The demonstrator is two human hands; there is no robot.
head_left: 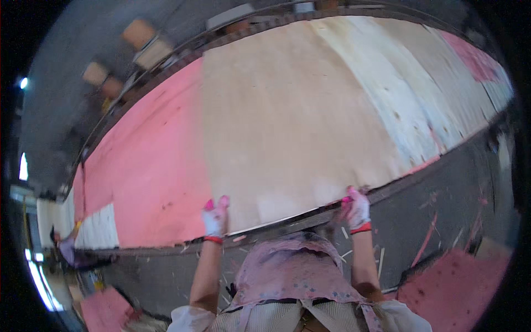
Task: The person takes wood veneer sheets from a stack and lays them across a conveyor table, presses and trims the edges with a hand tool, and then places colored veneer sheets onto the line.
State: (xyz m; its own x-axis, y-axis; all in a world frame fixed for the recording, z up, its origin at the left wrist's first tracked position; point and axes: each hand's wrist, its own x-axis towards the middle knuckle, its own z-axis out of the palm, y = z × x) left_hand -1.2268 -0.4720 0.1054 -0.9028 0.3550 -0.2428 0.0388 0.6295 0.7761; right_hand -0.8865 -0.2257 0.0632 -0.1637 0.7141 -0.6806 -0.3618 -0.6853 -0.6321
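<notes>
A broad tan wood veneer sheet [287, 116] lies across the long layup in front of me, its near edge slightly raised with a dark gap under it. At its near left corner, my left hand [214, 218], in a white glove with pink-stained fingertips, is closed on the edge beside the pink sheet [155, 160]. My right hand [357, 209], gloved alike with a red cuff, grips the near edge farther right, its fingers curled and slightly blurred. To the right of the tan sheet lie pale, streaked veneer strips [392, 88].
A co-worker [72, 249] reaches onto the far left end, near a white patch [98, 228]. Pink sheets are stacked at lower right [456, 290] and lower left [106, 311]. Wood scraps [381, 260] litter the floor. Boxy stacks [146, 44] stand beyond the layup.
</notes>
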